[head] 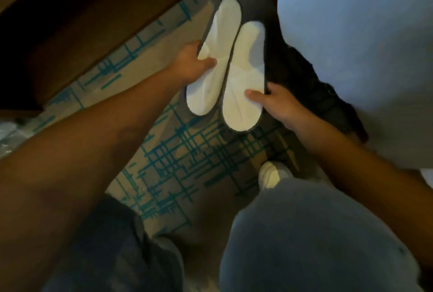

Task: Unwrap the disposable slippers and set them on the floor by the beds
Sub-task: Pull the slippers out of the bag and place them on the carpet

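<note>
Two flat white disposable slippers with dark soles lie side by side in the upper middle of the frame, edges touching, the left slipper [214,57] set slightly higher than the right slipper [244,76]. The left hand [189,67] grips the outer edge of the left one, the right hand [278,102] the outer edge of the right one. Beneath them runs the beige carpet with teal crossed lines [178,156], from upper middle to lower centre. The pale bed cover [351,34] fills the upper right. Dark brown wooden furniture [82,22] occupies the upper left. The person's knees in grey trousers [304,233] fill the bottom, a pale shoe toe [269,174] just above the right knee.
</note>
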`<state>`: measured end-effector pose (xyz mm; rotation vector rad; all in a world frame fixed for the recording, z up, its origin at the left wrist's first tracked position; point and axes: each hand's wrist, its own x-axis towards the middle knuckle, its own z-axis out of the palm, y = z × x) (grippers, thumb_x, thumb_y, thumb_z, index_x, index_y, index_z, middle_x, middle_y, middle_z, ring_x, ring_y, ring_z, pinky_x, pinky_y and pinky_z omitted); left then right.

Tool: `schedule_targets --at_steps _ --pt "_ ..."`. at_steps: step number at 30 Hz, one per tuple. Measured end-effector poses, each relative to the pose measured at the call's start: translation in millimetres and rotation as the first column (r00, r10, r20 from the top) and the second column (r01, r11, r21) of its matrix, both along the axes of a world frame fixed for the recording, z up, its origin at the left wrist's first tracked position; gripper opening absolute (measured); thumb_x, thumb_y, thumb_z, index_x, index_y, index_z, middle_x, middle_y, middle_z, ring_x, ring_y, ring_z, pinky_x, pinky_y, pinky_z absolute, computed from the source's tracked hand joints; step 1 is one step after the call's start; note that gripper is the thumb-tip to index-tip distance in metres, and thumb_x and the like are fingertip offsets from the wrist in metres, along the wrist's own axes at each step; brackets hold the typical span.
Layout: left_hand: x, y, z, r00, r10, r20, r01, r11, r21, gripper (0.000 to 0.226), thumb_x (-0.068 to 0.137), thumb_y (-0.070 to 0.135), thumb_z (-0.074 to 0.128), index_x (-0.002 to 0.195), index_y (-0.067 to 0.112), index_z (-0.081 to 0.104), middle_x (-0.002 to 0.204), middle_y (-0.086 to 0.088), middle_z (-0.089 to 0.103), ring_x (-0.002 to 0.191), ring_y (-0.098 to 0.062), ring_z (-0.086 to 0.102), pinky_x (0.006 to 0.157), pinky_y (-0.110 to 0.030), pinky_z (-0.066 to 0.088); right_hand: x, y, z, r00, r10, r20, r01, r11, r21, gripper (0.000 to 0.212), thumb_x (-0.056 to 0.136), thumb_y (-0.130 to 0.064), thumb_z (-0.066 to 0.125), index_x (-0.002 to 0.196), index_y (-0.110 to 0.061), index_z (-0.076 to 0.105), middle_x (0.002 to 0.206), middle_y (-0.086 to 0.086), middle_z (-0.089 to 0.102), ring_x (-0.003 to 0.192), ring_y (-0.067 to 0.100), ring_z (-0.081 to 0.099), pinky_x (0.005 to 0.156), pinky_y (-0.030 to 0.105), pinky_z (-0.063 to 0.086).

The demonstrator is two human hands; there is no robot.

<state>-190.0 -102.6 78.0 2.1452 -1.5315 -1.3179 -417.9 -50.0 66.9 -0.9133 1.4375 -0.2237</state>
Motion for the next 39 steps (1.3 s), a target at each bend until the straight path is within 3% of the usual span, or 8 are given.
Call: schedule_targets --at_steps 5,10,15,25,29,33,37,39 --pt "-7 21 -2 0.997 -0.077 0.014 0.078 0.995 -0.062 0.051 0.095 0.025 0.067 0.136 0.002 0.047 0.136 -0.016 0.057 0.124 -0.030 0.056 0.086 -0.023 0.038 -24 62 7 0.998 0.007 -0.066 -0.009 1.000 -0.030 0.042 0.092 -0.026 0.069 0.130 -0.008 0.063 0.119 0.007 0.069 0.108 0.022 0.067 0.094 0.035 0.054" --pt "-35 46 2 0.955 -0.290 -0.059 0.291 0.957 0.007 0.053 0.094 0.027 0.068 0.138 0.006 0.046 0.138 -0.015 0.056 0.125 -0.032 0.054 0.090 -0.034 0.043 -68 132 34 0.973 -0.215 -0.089 0.217 0.976 0.018 0.031 0.093 -0.031 0.067 0.116 -0.010 0.065 0.101 0.003 0.072 0.092 0.020 0.070 0.066 0.023 0.059" --pt "-68 75 17 0.895 -0.420 -0.152 0.417 0.907 -0.052 0.080 0.091 0.021 0.073 0.156 0.018 0.026 0.156 -0.008 0.041 0.136 -0.027 0.046 0.107 -0.040 0.043 -111 192 49 0.909 -0.389 -0.149 0.397 0.917 0.032 0.018 0.090 -0.027 0.071 0.105 -0.019 0.069 0.109 0.010 0.073 0.102 0.030 0.070 0.096 0.049 0.055" --pt "-116 116 43 0.819 -0.533 -0.211 0.538 0.842 -0.036 0.071 0.095 0.018 0.066 0.156 0.025 0.031 0.143 0.003 0.051 0.120 -0.017 0.052 0.093 -0.032 0.043 -158 273 80 0.670 -0.723 -0.166 0.726 0.685 -0.052 0.041 0.095 -0.011 0.062 0.135 -0.007 0.055 0.123 0.013 0.066 0.104 0.029 0.065 0.088 0.040 0.054" --pt "-130 136 53 0.722 -0.667 -0.184 0.668 0.741 -0.069 0.077 0.093 0.023 0.069 0.157 0.030 0.027 0.155 -0.001 0.044 0.135 -0.022 0.047 0.105 -0.036 0.039 -167 314 103 0.629 -0.769 -0.114 0.763 0.639 -0.097 0.042 0.097 -0.009 0.058 0.138 -0.015 0.050 0.116 0.007 0.066 0.099 0.023 0.066 0.075 0.029 0.058" --pt "-156 164 58 0.684 -0.700 -0.207 0.706 0.706 -0.053 0.075 0.093 0.029 0.067 0.156 0.036 0.026 0.155 -0.003 0.041 0.134 -0.029 0.046 0.105 -0.045 0.040 -173 364 119 0.567 -0.820 -0.076 0.810 0.572 -0.130 0.050 0.098 -0.010 0.058 0.146 -0.015 0.045 0.125 0.007 0.065 0.097 0.020 0.068 0.066 0.025 0.058" --pt "-188 193 80 0.595 -0.759 -0.264 0.766 0.635 -0.101 0.065 0.096 0.023 0.062 0.153 0.034 0.033 0.151 -0.004 0.044 0.125 -0.027 0.047 0.098 -0.042 0.040 -177 432 158 0.442 -0.894 -0.074 0.878 0.448 -0.171 0.044 0.100 -0.010 0.052 0.143 -0.020 0.046 0.116 0.006 0.066 0.073 0.011 0.069 0.050 0.018 0.055" --pt "-195 192 92 0.587 -0.762 -0.273 0.771 0.629 -0.102 0.067 0.095 0.024 0.062 0.153 0.036 0.032 0.154 -0.003 0.041 0.131 -0.028 0.045 0.107 -0.048 0.039 -179 444 169 0.451 -0.885 -0.116 0.865 0.466 -0.188 0.047 0.100 -0.010 0.054 0.145 -0.018 0.046 0.121 0.008 0.065 0.075 0.012 0.067 0.049 0.017 0.054"
